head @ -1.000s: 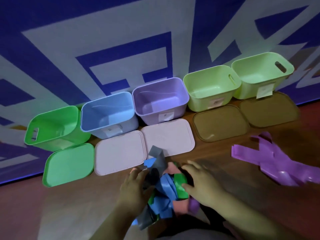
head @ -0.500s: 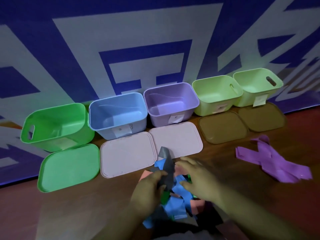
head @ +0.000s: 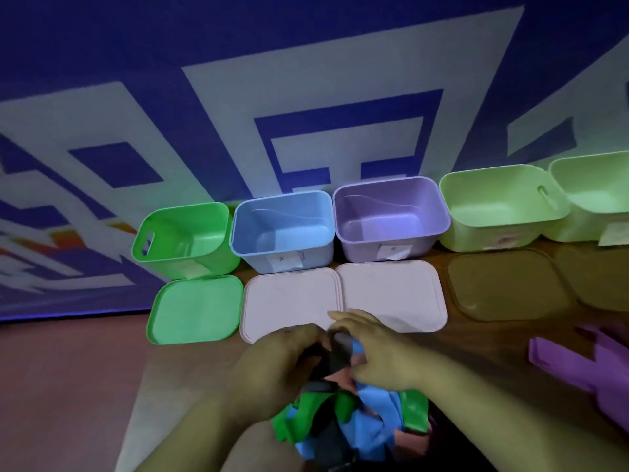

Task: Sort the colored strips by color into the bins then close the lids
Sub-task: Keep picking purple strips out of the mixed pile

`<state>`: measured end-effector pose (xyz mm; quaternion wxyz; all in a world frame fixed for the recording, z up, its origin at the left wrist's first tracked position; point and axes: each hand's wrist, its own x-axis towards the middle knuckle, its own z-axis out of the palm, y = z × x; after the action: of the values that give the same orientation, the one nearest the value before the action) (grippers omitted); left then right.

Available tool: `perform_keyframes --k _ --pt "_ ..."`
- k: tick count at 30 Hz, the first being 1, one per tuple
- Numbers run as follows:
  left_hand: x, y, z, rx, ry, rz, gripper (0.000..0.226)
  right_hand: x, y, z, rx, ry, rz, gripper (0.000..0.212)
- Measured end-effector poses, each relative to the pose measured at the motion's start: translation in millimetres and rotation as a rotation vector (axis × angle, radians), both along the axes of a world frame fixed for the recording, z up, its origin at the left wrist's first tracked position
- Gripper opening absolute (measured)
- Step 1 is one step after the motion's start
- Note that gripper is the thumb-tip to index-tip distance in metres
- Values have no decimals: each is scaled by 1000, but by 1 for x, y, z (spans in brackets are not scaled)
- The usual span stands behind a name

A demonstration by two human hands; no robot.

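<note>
A mixed pile of strips [head: 360,424], green, blue, grey and pink, lies at the near edge under my hands. My left hand [head: 282,366] grips a dark grey strip [head: 340,352] that stands up out of the pile. Beside it, my right hand [head: 377,352] lies over the pile with its fingers around the same grey strip. Open bins stand in a row at the back: green [head: 183,236], blue [head: 282,229], purple [head: 388,219] and two light green [head: 500,209] [head: 595,195]. Purple strips [head: 578,366] lie apart at the right.
Lids lie flat in front of the bins: a green lid [head: 195,308], two pale pink lids [head: 289,298] [head: 394,294] and two brownish lids [head: 503,284] [head: 602,277]. A blue and white patterned wall [head: 306,97] rises right behind the bins.
The view has swung left and closer to the bins. Both hands have come together on the grey strip, and my right hand has moved from the pile's right side onto it.
</note>
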<state>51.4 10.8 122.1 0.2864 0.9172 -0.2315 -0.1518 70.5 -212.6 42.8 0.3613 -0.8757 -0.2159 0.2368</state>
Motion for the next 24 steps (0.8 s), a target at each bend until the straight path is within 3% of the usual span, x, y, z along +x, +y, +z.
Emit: perform_keyframes --k 5,9,13,18,24 --pt "-22 20 -14 -39 40 280 29 16 9 -5 24 131 156 27" --pt "-50 50 -35 -33 54 452 32 17 17 -11 118 295 157 38" --pt "-71 73 -57 -89 136 530 30 18 41 -6 74 336 212 52" --pt "-78 131 -83 -50 176 500 42 14 94 -6 58 268 156 46" --pt "-74 217 -102 -1 111 514 32 12 191 -17 -21 101 188 48"
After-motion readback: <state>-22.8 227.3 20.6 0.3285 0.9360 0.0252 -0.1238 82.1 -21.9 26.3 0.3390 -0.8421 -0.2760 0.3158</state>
